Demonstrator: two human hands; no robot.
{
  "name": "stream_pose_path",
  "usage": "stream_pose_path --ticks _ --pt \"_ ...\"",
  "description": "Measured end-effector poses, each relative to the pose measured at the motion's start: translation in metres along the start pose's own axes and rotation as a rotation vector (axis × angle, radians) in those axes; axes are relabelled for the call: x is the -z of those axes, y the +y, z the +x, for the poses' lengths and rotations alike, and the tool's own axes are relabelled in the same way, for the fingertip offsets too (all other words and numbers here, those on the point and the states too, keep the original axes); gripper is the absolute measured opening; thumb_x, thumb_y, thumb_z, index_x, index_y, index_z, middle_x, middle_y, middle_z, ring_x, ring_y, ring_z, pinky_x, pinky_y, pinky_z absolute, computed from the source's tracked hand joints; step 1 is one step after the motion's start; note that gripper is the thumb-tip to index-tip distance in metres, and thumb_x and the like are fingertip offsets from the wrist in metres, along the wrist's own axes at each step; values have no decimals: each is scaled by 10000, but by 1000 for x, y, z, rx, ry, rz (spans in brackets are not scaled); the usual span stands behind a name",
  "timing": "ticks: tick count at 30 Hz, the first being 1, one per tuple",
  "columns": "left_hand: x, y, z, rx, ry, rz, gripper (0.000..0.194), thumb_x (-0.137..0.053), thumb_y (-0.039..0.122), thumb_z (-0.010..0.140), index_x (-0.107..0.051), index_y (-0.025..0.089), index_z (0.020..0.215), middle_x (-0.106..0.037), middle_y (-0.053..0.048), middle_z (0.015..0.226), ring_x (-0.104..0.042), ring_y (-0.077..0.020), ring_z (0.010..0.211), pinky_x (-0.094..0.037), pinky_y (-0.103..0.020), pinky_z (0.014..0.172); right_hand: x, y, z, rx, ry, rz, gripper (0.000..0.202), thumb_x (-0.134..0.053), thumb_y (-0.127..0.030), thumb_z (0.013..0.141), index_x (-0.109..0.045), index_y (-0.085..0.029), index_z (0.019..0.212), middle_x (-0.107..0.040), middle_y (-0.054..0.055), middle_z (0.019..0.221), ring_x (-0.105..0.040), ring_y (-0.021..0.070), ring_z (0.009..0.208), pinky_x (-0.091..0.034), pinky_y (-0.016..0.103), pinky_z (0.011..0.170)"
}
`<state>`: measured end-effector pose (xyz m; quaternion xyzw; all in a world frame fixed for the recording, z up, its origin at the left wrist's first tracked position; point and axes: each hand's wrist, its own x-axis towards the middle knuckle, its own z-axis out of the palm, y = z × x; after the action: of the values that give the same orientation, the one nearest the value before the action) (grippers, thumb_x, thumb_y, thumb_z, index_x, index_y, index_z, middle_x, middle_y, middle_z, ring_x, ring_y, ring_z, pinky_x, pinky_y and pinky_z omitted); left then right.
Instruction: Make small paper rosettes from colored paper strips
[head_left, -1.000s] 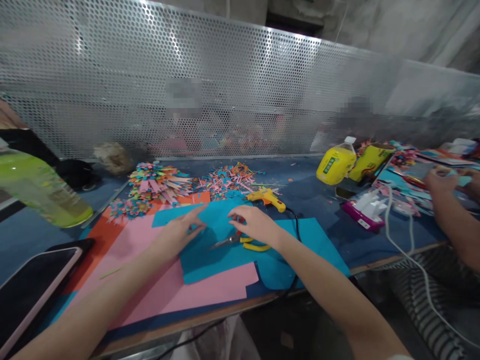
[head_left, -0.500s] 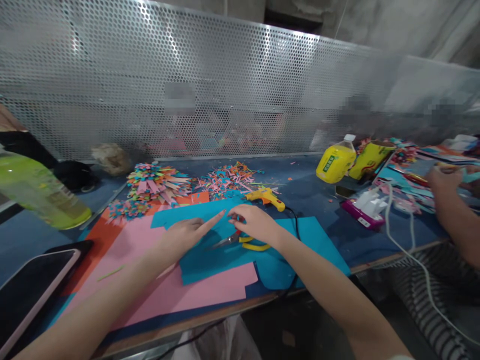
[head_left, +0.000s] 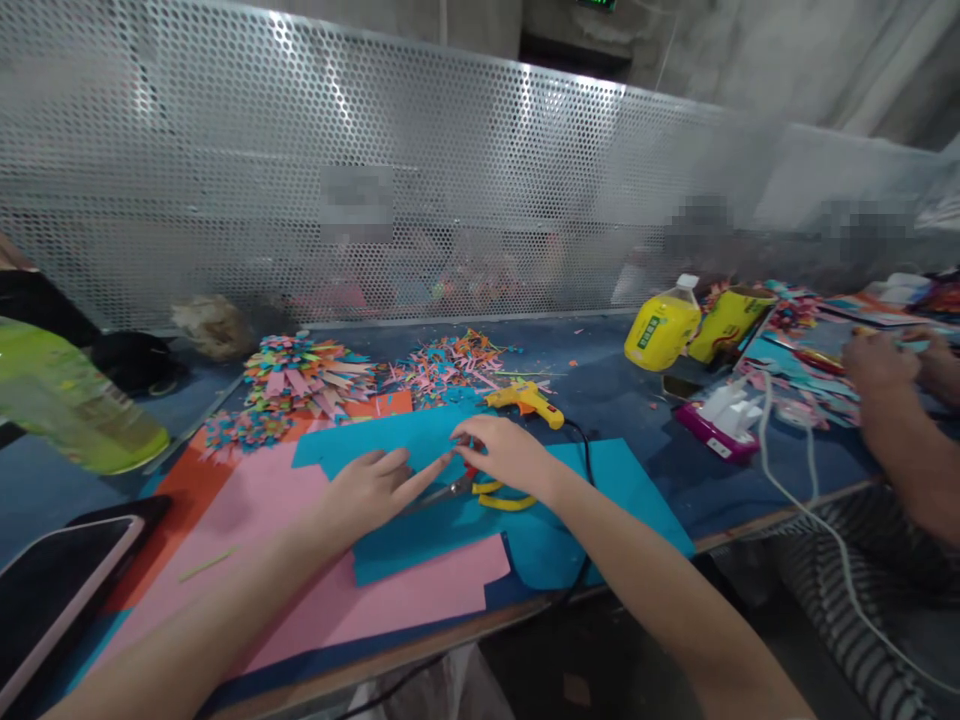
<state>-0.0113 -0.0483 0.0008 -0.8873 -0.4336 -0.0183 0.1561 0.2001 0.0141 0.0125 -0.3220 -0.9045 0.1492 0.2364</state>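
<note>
My left hand (head_left: 375,488) is over the blue paper (head_left: 420,545), its index finger stretched out and the other fingers loosely bent. No object shows in it. My right hand (head_left: 510,455) has its thumb and fingers pinched together at the tip of that index finger. Whatever the pinch holds, if anything, is too small to make out. Under the right hand lie scissors with yellow-and-red handles (head_left: 506,500), blades toward the left. A yellow glue gun (head_left: 527,401) rests just behind the right hand. Pink paper (head_left: 292,600) spreads under my left forearm.
A paper-strip cluster (head_left: 304,375) and a heap of paper scraps (head_left: 450,367) lie behind. On the left are a phone (head_left: 64,600) and a green bottle (head_left: 75,400). To the right are a yellow bottle (head_left: 661,328), a purple box (head_left: 716,435) and a co-worker's hands (head_left: 885,360).
My left hand's middle fingers have lifted and spread a little from the index. My right hand's pinch has closed onto the left index fingertip. The view has shifted slightly.
</note>
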Motion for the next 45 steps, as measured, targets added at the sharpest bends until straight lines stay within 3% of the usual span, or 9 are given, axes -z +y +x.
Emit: stream_pose_path --ticks 4,7,14,17,24,29,33,39,45 --pt "-7 -7 -2 -2 92 9 509 -344 84 836 -386 289 1300 -627 -80 808 -580 -194 827 -476 -287 694 0 -2 1 5 -5 0 190 -518 -241 821 -602 -150 966 -632 66 892 -567 152 806 -421 252 714" --pt "-14 -12 -6 26 252 -11 455 -359 113 844 -423 255 1271 -625 -91 904 -574 -204 906 -479 -314 751 -3 -4 1 5 -28 85 206 -532 -251 812 -612 -140 966 -640 71 889 -574 151 796 -428 252 722" --pt "-6 6 3 115 501 -229 248 -449 268 846 -585 226 1050 -657 -64 942 -608 -196 903 -477 -333 819 -9 -9 2 -109 -266 783 290 -530 -318 807 -603 -142 1026 -658 39 845 -600 105 684 -473 207 621" --pt "4 13 13 159 578 -263 212 -469 326 834 -630 222 925 -671 -57 953 -624 -206 884 -490 -340 797 -2 -8 2 -190 -275 987 325 -596 -376 750 -626 -135 968 -659 31 790 -592 86 612 -475 199 584" --pt "7 16 11 206 609 -302 226 -505 304 822 -600 224 1010 -666 -69 1035 -625 -219 940 -498 -352 803 -2 -7 3 -302 -315 1198 361 -725 -390 599 -661 -106 813 -675 56 740 -626 116 622 -477 239 627" --pt "4 19 9 234 580 -467 409 -540 317 798 -457 251 1193 -637 -64 1109 -577 -226 1043 -478 -377 869 -6 -4 2 -269 -359 1237 317 -706 -369 631 -650 -109 804 -672 57 742 -639 132 635 -476 241 617" --pt "3 24 12 445 536 -894 674 -617 352 727 -281 265 1304 -643 -73 1077 -539 -238 1095 -507 -404 813 4 -9 -1 -201 -413 1049 281 -643 -392 697 -621 -120 764 -659 37 709 -626 110 602 -473 233 625" --pt "1 24 16 635 374 -1509 802 -697 351 632 -271 239 1301 -621 -111 1089 -656 -195 753 -538 -346 651 9 -15 -3 -93 -281 720 177 -554 -303 789 -577 -148 706 -589 -19 617 -576 79 583 -468 191 612" --pt "1 22 18 671 333 -1808 812 -744 281 586 -338 196 1284 -662 -71 939 -636 -224 868 -526 -327 708 6 -12 -4 -34 -322 824 207 -521 -326 814 -597 -134 801 -619 15 695 -595 94 624 -486 210 614"
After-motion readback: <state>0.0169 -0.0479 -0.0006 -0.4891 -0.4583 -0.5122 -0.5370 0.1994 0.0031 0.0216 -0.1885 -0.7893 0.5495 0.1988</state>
